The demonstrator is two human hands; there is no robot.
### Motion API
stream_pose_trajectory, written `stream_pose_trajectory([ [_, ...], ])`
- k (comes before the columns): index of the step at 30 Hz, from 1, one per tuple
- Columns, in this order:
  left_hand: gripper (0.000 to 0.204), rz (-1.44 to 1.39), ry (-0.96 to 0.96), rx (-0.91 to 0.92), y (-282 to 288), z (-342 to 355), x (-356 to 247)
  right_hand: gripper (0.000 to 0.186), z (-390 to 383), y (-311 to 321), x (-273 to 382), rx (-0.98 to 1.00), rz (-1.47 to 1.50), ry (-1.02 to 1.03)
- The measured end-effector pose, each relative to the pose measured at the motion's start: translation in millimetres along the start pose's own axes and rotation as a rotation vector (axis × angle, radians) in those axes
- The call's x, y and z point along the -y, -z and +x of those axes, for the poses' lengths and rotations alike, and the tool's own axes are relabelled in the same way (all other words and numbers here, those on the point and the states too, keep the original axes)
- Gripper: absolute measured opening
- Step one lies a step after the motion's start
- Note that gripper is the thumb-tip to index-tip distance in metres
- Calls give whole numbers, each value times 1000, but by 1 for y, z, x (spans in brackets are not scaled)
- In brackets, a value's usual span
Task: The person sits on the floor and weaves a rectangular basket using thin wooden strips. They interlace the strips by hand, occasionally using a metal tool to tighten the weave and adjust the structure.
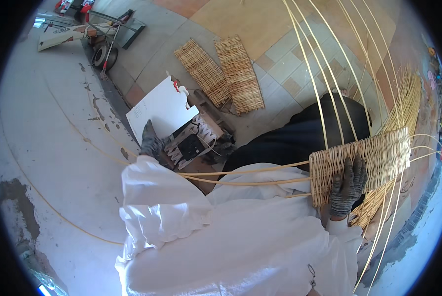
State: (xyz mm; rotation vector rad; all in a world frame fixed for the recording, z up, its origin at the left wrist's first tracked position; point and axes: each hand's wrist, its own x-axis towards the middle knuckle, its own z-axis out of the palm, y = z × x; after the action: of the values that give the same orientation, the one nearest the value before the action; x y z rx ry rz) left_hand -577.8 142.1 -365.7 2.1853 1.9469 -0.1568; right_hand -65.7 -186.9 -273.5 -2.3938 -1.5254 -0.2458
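Observation:
My left hand (154,144), in a grey glove, is at the lower edge of a white board (162,108). Its thumb lies over the board's face, while the other fingers are mostly hidden. A woven wicker panel (384,155) rests across my lap on the right, with long pale canes (329,96) reaching away from its far edge and others out of its sides. Also gloved, my right hand (348,186) lies on the panel's face, fingers stretched out and thumb apart.
Two finished-looking wicker panels (238,74) lie on the tiled floor ahead. Beside the white board is a box with white zigzag strips and a black device (190,147). A bundle of loose canes (406,101) lies at right. A wheeled cart (105,55) stands far left by the pale wall.

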Motion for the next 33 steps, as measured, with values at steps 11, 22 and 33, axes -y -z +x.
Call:
stream_pose_trajectory([
  [11, 43, -414, 228, -77, -73, -70, 8, 45, -2, -1, 1, -60, 36, 13],
  [22, 8, -1994, 1022, -256, -114, -32, 43, 42, -6, -4, -6, -100, 73, 29],
  [33, 5, -2028, 991, -339, -87, -32, 24, 39, -6, -5, -5, -119, 61, 36],
])
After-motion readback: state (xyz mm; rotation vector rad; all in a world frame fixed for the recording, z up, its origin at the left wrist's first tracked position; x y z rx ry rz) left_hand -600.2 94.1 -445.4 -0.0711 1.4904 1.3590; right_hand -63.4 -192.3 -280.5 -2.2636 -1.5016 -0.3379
